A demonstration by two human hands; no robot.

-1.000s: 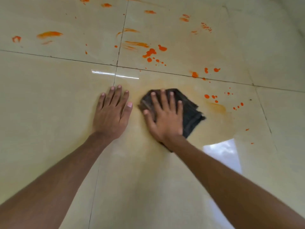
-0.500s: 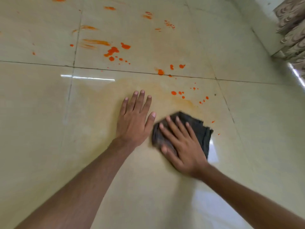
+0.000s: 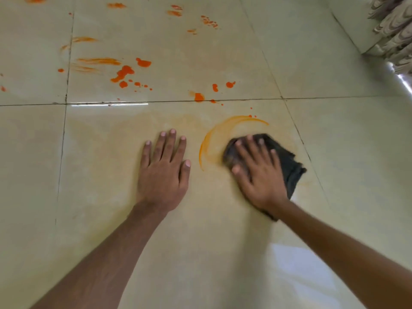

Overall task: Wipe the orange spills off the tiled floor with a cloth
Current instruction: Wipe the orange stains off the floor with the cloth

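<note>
My right hand [image 3: 259, 172] presses flat on a dark grey cloth [image 3: 287, 161] lying on the glossy beige tiled floor [image 3: 100, 175]. A curved orange smear [image 3: 214, 134] arcs just left of and above the cloth. My left hand [image 3: 163, 170] rests flat on the same tile, fingers spread, holding nothing, a short way left of the smear. Bright orange spills [image 3: 124, 73] and drops [image 3: 198, 97] dot the tiles beyond the grout line, with streaks [image 3: 98, 61] farther left.
A patterned curtain or fabric [image 3: 394, 34] hangs at the far right by the wall base. Dark grout lines [image 3: 156, 101] cross the floor. A bright window reflection [image 3: 296, 270] shines near my right forearm.
My right hand has swept the cloth to the right and forward over the small drops, leaving a curved orange smear. My left hand has stayed planted on the tile.
</note>
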